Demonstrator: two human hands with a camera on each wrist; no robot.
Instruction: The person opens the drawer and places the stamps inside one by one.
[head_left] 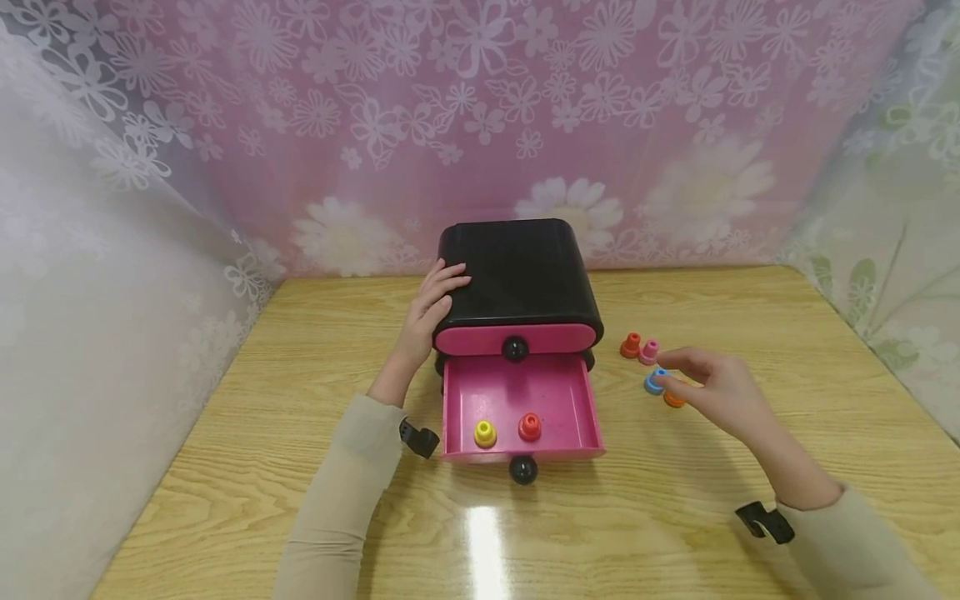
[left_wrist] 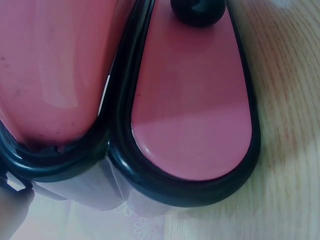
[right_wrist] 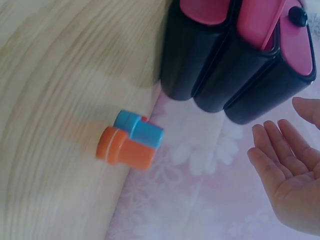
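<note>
A black cabinet [head_left: 517, 271] with pink drawers stands on the table. My left hand [head_left: 429, 315] rests on its upper left side, fingers extended over the top edge. The pulled-out pink drawer [head_left: 465, 392] holds a yellow stepped plastic piece [head_left: 485, 434] and a red one [head_left: 529, 427]. To the right, my right hand [head_left: 723, 393] hovers above the table with thumb and fingers apart and nothing between them. Its fingertips overlap a blue piece [head_left: 654, 382] and an orange piece [right_wrist: 132, 152] in the head view. Just beyond them stand a pink piece [head_left: 648, 352] and a red piece [head_left: 630, 346].
A black round knob [head_left: 523, 470] juts from the front of the pulled-out drawer. Above it is a shut pink drawer [head_left: 465, 340] with its own knob. Floral curtains [head_left: 480, 125] hang behind the wooden table [head_left: 285, 417] and at both sides.
</note>
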